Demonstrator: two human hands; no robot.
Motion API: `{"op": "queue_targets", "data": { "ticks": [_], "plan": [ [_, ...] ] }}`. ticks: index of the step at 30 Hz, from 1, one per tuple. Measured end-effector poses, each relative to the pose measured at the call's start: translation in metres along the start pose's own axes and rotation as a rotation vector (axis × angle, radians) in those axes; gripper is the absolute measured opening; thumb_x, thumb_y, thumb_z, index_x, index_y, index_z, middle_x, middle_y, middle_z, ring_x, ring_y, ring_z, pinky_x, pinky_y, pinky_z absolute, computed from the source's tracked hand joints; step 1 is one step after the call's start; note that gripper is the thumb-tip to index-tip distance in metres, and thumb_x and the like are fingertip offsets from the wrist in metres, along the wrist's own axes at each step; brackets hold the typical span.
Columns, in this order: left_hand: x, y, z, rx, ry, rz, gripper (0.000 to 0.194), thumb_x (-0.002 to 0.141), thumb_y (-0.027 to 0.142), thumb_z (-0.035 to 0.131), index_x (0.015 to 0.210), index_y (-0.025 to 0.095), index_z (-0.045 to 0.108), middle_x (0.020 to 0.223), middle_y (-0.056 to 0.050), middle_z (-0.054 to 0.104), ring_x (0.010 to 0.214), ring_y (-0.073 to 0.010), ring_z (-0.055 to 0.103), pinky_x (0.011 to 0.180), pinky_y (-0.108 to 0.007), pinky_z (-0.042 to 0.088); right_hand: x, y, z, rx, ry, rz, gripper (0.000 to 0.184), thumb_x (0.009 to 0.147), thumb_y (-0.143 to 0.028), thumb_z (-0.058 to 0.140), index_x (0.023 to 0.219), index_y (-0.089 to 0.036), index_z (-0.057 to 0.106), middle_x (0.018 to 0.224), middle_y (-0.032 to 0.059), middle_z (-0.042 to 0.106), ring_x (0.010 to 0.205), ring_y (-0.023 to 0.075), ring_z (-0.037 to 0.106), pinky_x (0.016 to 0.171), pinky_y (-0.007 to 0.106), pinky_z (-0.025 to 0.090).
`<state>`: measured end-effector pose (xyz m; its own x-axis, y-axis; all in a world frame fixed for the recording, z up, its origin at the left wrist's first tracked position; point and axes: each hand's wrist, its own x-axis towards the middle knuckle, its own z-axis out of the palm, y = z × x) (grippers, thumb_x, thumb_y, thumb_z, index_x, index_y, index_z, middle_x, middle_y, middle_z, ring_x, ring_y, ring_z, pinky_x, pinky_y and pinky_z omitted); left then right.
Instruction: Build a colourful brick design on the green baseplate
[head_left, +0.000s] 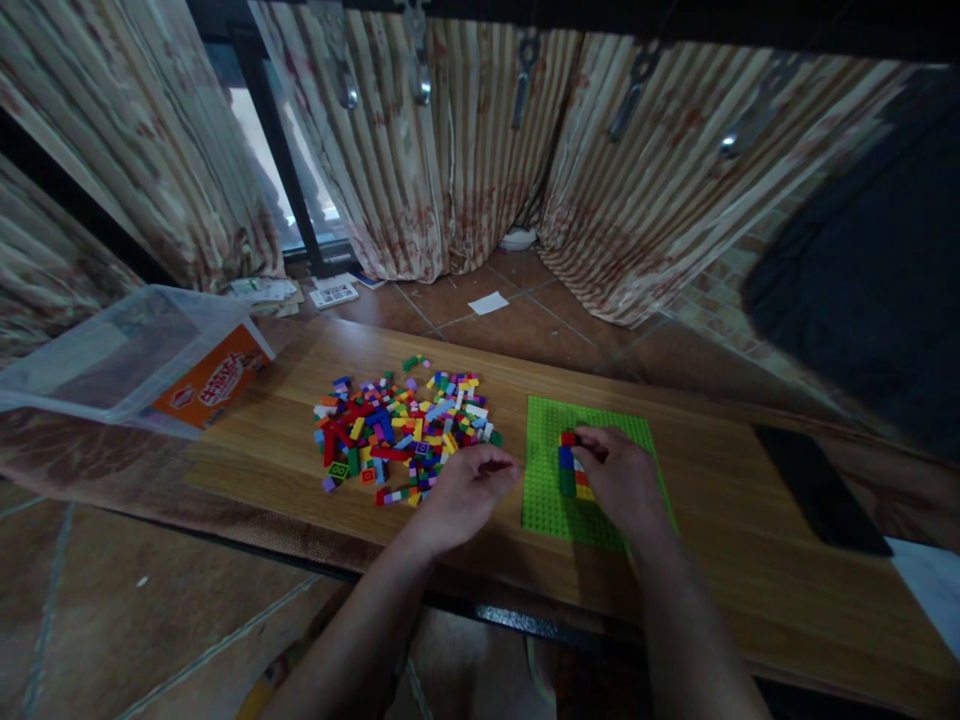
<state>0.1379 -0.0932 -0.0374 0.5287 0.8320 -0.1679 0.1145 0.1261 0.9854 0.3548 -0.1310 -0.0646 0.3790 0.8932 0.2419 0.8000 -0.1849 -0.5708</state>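
My right hand (pixel 621 478) is over the green studded baseplate (pixel 544 425), its thumb and fingers pinched at the top of a small cluster of building bricks (pixel 567 472). Red, blue, green, orange and yellow show in that cluster, and the hand covers part of its right side. The brick at the fingertips is mostly hidden. My left hand (pixel 466 497) hovers by the baseplate's left edge with curled fingers, thumb and forefinger close together; anything between them is too small to make out. Left of it lies a loose pile of colourful building bricks (pixel 397 430).
A clear plastic bin (pixel 112 390) with an orange label stands at the table's left end. On the right of the wooden table (pixel 720 500) lie a black phone-like slab (pixel 821 487) and a white sheet (pixel 926 580). Curtains hang beyond; papers (pixel 334 292) lie on the floor.
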Motion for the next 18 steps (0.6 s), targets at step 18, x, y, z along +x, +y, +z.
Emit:
{"op": "queue_targets", "data": {
  "ticks": [18],
  "plan": [
    [-0.0026,0.0047,-0.0023,0.058,0.002,-0.002,0.013,0.083,0.026,0.06,0.081,0.014,0.066,0.078,-0.001,0.065,0.074,-0.0133,0.056,0.072,-0.025,0.042,0.0041,0.0041,0.0004,-0.06,0.075,-0.04,0.035,0.087,-0.035,0.042,0.086,-0.019,0.074,0.093,0.0115,0.069,0.091,0.0274,0.061,0.087,0.045,0.047]
  ]
}}
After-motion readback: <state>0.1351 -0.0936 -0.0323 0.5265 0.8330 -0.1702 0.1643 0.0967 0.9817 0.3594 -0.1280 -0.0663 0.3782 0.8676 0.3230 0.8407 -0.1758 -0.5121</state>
